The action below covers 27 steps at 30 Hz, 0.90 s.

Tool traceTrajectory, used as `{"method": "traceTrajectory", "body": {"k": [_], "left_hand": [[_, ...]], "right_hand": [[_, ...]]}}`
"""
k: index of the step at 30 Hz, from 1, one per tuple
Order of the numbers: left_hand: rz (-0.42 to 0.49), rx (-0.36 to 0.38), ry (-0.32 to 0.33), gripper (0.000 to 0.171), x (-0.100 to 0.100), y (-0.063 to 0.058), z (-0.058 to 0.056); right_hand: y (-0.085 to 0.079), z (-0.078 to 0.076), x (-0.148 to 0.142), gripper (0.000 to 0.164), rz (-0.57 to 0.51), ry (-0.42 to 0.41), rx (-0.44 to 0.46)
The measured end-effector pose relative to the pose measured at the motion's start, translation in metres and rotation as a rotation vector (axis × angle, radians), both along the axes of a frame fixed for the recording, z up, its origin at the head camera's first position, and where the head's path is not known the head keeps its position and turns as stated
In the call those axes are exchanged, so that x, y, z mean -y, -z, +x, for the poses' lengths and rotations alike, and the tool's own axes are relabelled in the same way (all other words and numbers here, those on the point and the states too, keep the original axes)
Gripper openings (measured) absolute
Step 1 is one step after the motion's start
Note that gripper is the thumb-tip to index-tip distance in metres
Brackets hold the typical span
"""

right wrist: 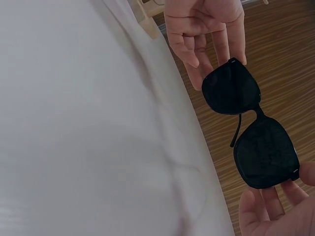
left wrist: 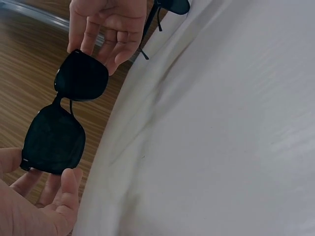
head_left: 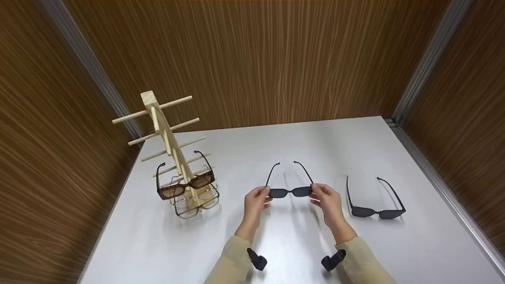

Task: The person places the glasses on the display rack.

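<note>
A pair of black sunglasses (head_left: 279,193) is held between both hands above the white table, lenses toward the person and temples spread open, pointing away. My left hand (head_left: 255,203) pinches the left end of the frame. The right hand (head_left: 328,202) pinches the other end, by the hinge. Up close in the left wrist view, the dark lenses (left wrist: 55,140) show with fingertips at both outer corners. From the right wrist, the same sunglasses (right wrist: 266,152) appear with fingers at each end.
To the right, another pair of black sunglasses (head_left: 363,212) lies on the table (head_left: 292,252), temples open. At left stands a wooden display rack (head_left: 169,138) with pegs, carrying brown tortoiseshell sunglasses (head_left: 173,191) and clear-lensed glasses (head_left: 197,209). Wood-grain panels (head_left: 252,63) enclose the table.
</note>
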<state>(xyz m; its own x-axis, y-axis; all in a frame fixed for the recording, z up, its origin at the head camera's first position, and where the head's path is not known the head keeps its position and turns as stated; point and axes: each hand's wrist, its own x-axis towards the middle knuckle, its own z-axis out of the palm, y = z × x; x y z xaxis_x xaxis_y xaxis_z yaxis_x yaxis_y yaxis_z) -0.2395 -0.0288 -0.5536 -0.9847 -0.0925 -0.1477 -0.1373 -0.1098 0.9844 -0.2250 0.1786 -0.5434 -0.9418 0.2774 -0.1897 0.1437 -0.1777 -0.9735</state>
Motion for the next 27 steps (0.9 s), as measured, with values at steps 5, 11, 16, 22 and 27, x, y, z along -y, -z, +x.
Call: {"method": "traceTrajectory", "body": {"k": [5, 11, 16, 22, 27], "left_hand": [[-0.006, 0.009, 0.011, 0.031, 0.004, -0.002, 0.003], [0.000, 0.001, 0.018, 0.034, 0.010, -0.007, 0.007], [0.017, -0.021, 0.033, 0.033, 0.015, -0.027, 0.018], [0.024, -0.030, 0.046, 0.028, 0.021, -0.053, 0.032], [0.010, -0.041, 0.054, 0.028, 0.026, -0.063, 0.038]], "right_hand": [[-0.001, 0.002, 0.001, 0.029, 0.003, -0.008, -0.005], [-0.006, 0.004, 0.002, 0.034, 0.017, -0.047, -0.010], [-0.010, 0.005, 0.003, 0.029, 0.024, -0.060, -0.021], [-0.017, 0.008, 0.007, 0.029, 0.017, -0.076, -0.040], [-0.024, 0.009, 0.010, 0.031, 0.003, -0.085, -0.065]]}}
